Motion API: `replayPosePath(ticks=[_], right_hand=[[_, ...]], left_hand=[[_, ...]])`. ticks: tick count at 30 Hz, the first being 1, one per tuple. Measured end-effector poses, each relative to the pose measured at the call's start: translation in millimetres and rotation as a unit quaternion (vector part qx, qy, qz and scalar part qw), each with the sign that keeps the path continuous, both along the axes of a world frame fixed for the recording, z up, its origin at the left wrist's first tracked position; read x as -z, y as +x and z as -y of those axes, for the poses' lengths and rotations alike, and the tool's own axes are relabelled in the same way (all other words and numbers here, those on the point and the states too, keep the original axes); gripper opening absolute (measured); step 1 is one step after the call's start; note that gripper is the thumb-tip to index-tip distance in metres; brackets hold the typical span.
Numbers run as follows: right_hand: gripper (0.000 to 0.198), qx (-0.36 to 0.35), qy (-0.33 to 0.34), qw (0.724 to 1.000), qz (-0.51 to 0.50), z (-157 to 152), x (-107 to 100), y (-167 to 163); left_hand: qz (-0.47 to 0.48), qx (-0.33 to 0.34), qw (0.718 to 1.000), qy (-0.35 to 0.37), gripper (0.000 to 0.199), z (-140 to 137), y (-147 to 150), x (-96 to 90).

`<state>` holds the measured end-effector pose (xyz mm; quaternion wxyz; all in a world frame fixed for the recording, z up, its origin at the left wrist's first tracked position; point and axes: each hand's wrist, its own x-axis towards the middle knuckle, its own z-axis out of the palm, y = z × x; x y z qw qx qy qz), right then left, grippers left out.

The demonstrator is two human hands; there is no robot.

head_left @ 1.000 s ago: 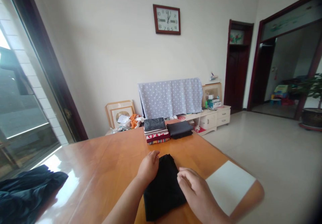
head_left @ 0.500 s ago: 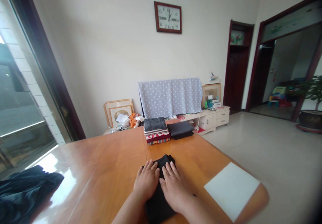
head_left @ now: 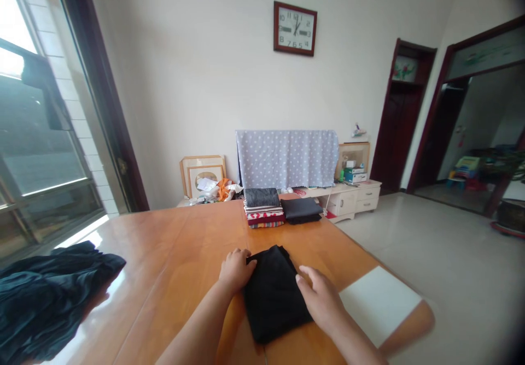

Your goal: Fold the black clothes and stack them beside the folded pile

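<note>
A folded black garment lies flat on the wooden table in front of me, its far end narrower than its near end. At its upper left edge is my left hand, closed with the thumb on the cloth and the fingers bent around the side. My right hand is at the right edge, thumb against the cloth and fingers just outside it; the grip there is partly hidden. Beyond the garment stands a stack of folded clothes, patterned and grey. Right beside it sits a dark folded pile.
A crumpled dark garment lies at the table's left. A white sheet lies near the right edge of the table. Behind are a low cabinet, a dotted cloth cover and picture frames.
Both hands were flat on top of the black garment; they have moved apart to its two side edges. The garment now looks wider and turned. My view has shifted left.
</note>
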<state>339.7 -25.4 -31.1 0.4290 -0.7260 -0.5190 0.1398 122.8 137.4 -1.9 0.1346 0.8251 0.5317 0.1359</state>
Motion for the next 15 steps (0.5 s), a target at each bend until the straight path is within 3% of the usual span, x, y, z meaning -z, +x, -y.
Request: replayPosePath(ticks=[6, 11, 15], right_hand=[[0.052, 0.034, 0.047, 0.998, 0.001, 21.4, 13.9, 1.8], [0.049, 0.078, 0.073, 0.993, 0.054, 22.9, 9.9, 5.9], [0.047, 0.056, 0.076, 0.994, 0.053, 24.2, 6.2, -5.0]], left_hand=[[-0.013, -0.052, 0.997, -0.058, 0.024, 15.4, -20.7, -8.4], [-0.008, -0.067, 0.995, -0.079, 0.021, 59.2, -66.2, -2.6], [0.015, -0.056, 0.996, -0.069, 0.019, 91.6, -97.6, -6.2]])
